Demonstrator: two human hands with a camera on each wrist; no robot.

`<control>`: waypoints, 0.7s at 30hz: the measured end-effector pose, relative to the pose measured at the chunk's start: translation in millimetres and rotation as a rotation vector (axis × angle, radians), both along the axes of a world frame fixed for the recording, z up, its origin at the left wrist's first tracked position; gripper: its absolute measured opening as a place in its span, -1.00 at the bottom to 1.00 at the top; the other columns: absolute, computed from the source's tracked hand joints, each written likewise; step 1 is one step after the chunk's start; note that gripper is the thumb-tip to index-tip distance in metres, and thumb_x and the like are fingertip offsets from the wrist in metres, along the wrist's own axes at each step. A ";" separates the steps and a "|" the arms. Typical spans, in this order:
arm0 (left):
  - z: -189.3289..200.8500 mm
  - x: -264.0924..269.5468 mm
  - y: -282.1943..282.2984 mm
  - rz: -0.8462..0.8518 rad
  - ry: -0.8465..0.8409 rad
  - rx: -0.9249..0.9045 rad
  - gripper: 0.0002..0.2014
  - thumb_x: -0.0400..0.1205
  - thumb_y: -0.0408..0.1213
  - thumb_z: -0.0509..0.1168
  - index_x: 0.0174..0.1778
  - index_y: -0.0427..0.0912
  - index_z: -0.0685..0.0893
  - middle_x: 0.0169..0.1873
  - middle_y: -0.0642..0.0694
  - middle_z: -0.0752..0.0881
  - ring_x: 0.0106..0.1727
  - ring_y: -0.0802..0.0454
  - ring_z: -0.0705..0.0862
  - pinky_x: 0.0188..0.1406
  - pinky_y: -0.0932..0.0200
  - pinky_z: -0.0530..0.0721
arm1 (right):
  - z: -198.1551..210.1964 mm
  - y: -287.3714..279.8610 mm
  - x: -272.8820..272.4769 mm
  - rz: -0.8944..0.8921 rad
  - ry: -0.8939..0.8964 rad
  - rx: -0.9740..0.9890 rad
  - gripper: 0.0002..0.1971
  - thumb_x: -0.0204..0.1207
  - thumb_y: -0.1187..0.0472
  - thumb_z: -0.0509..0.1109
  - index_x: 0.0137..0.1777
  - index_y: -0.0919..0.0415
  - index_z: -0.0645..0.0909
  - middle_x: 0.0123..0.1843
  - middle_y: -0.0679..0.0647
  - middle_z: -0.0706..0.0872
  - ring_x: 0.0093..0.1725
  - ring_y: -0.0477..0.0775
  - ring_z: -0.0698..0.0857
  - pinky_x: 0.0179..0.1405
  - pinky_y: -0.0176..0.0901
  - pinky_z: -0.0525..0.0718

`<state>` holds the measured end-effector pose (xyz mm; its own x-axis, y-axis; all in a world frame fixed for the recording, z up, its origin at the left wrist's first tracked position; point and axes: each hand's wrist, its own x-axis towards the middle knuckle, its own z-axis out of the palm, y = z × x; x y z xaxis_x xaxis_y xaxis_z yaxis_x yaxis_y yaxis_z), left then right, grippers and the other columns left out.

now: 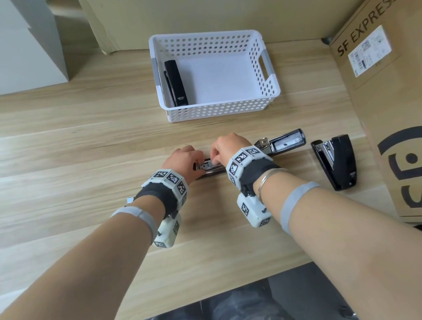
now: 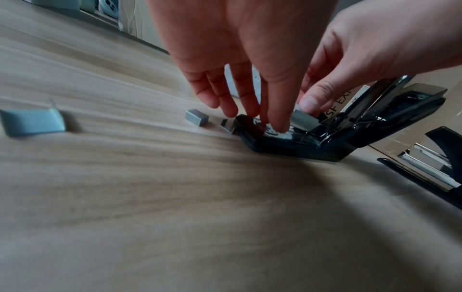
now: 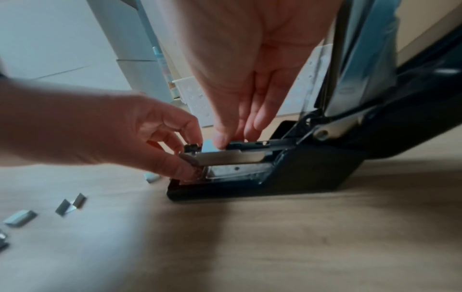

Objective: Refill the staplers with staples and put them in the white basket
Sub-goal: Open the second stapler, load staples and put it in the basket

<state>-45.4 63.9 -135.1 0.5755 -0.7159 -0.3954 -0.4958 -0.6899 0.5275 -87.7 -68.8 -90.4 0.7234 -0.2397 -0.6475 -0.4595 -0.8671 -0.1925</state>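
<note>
Your left hand [image 1: 183,161] pinches the open stapler [image 3: 250,168] front; right hand [image 1: 226,149] pinches the staples [image 3: 207,147]. Seat them flat in the channel.

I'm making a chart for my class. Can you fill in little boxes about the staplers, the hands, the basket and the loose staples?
Open stapler: black, lid swung back, on the wooden table
Left hand: pinches the front end of the open stapler's metal staple rail
Right hand: fingertips press into the rail; whether they hold staples is hidden
White basket: one closed black stapler inside, at its left wall
Waiting stapler: black, on the table right of the hands
Loose staples: small strips on the table by the open stapler
</note>
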 end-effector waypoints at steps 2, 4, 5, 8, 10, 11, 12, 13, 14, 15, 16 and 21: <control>0.4 0.0 0.3 0.021 0.024 -0.018 -0.68 0.50 -0.14 0.39 0.14 -0.17 0.64 0.12 -0.20 0.63 0.17 -0.20 0.58 0.16 -0.03 0.58 | 0.1 -0.7 2.2 0.007 0.000 0.007 -0.86 0.56 0.19 0.41 0.06 0.09 0.74 0.13 0.07 0.78 0.11 0.12 0.73 0.07 -0.14 0.66; 2.9 -0.1 -1.2 0.056 0.060 -0.068 -0.69 0.51 -0.12 0.38 0.13 -0.15 0.66 0.11 -0.20 0.64 0.17 -0.18 0.56 0.18 -0.01 0.54 | 2.1 -3.0 2.8 -0.004 -0.011 0.022 -0.85 0.57 0.17 0.40 0.07 0.11 0.75 0.11 0.07 0.79 0.12 0.11 0.74 0.04 -0.16 0.63; 4.6 0.2 -2.5 0.076 0.076 -0.099 -0.72 0.52 -0.14 0.37 0.10 -0.17 0.69 0.10 -0.21 0.65 0.17 -0.18 0.56 0.18 0.00 0.51 | 3.3 -3.7 3.3 -0.010 -0.024 0.030 -0.85 0.57 0.17 0.40 0.07 0.12 0.75 0.11 0.07 0.79 0.12 0.11 0.73 0.03 -0.17 0.62; 10.7 1.7 -9.0 0.122 0.098 -0.146 -0.78 0.55 -0.21 0.34 0.02 -0.26 0.73 0.06 -0.25 0.68 0.13 -0.19 0.61 0.13 0.04 0.52 | 8.0 -5.5 3.6 -0.013 -0.076 0.031 -0.85 0.56 0.18 0.42 0.07 0.12 0.76 0.12 0.07 0.80 0.14 0.10 0.73 0.10 -0.15 0.65; 15.4 2.6 -13.4 0.143 0.109 -0.130 -0.75 0.56 -0.20 0.33 0.04 -0.29 0.72 0.07 -0.26 0.69 0.12 -0.18 0.64 0.10 0.05 0.55 | 10.6 -6.8 2.7 -0.029 -0.131 0.044 -0.81 0.54 0.22 0.43 0.12 0.14 0.74 0.12 0.07 0.80 0.14 0.08 0.74 0.12 -0.17 0.67; 17.3 2.8 -15.3 0.155 0.118 -0.119 -0.73 0.56 -0.19 0.33 0.05 -0.30 0.72 0.08 -0.27 0.69 0.12 -0.18 0.65 0.09 0.05 0.56 | 11.9 -7.8 1.3 -0.045 -0.153 0.061 -0.79 0.52 0.25 0.45 0.14 0.15 0.73 0.10 0.06 0.81 0.11 0.05 0.76 0.10 -0.24 0.66; 19.0 3.0 -16.8 0.169 0.126 -0.110 -0.72 0.56 -0.18 0.33 0.06 -0.31 0.72 0.09 -0.27 0.70 0.12 -0.18 0.65 0.09 0.05 0.56 | 13.3 -8.8 0.1 -0.052 -0.163 0.078 -0.77 0.49 0.28 0.48 0.14 0.16 0.72 0.08 0.06 0.82 0.08 0.01 0.77 0.05 -0.30 0.63; 20.4 3.5 -17.9 0.182 0.134 -0.099 -0.70 0.56 -0.17 0.33 0.06 -0.31 0.72 0.09 -0.28 0.71 0.12 -0.19 0.65 0.08 0.04 0.57 | 14.0 -9.3 -0.9 -0.048 -0.163 0.087 -0.76 0.44 0.29 0.52 0.11 0.16 0.71 0.05 0.05 0.83 0.05 -0.02 0.78 0.01 -0.34 0.61; 21.7 3.7 -19.0 0.191 0.142 -0.089 -0.69 0.57 -0.15 0.32 0.06 -0.32 0.72 0.09 -0.28 0.71 0.12 -0.20 0.66 0.08 0.03 0.57 | 14.5 -9.5 -1.6 -0.035 -0.156 0.081 -0.76 0.41 0.28 0.55 0.07 0.15 0.72 0.02 0.03 0.83 0.02 -0.03 0.78 0.00 -0.34 0.62; 22.7 3.9 -19.9 0.194 0.152 -0.079 -0.68 0.57 -0.14 0.32 0.07 -0.32 0.71 0.09 -0.28 0.72 0.13 -0.20 0.66 0.08 0.02 0.57 | 14.1 -8.8 -2.6 -0.019 -0.150 0.064 -0.78 0.39 0.26 0.56 0.04 0.13 0.72 0.00 0.02 0.83 0.01 -0.02 0.78 0.03 -0.31 0.65; 23.3 3.9 -20.7 0.191 0.160 -0.071 -0.68 0.57 -0.14 0.32 0.07 -0.33 0.71 0.10 -0.28 0.72 0.13 -0.20 0.66 0.09 0.02 0.57 | 13.5 -7.5 -3.9 -0.002 -0.148 0.040 -0.81 0.40 0.23 0.56 0.01 0.11 0.72 -0.01 0.02 0.83 0.02 0.01 0.77 0.07 -0.24 0.69; 16.6 2.6 -13.7 0.196 0.188 -0.124 -0.71 0.50 -0.17 0.40 0.01 -0.30 0.71 0.08 -0.27 0.69 -0.01 -0.16 0.63 0.00 0.09 0.53 | 11.7 -1.5 -12.6 0.114 -0.134 -0.065 -0.84 0.52 0.16 0.38 0.04 0.03 0.74 0.04 0.02 0.80 0.04 0.11 0.75 0.02 -0.13 0.73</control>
<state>-42.8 50.2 -118.4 0.6325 -0.6480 -0.4243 -0.2453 -0.6872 0.6838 -100.3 -70.2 -78.7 0.8270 -0.1898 -0.5292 -0.3318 -0.9247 -0.1868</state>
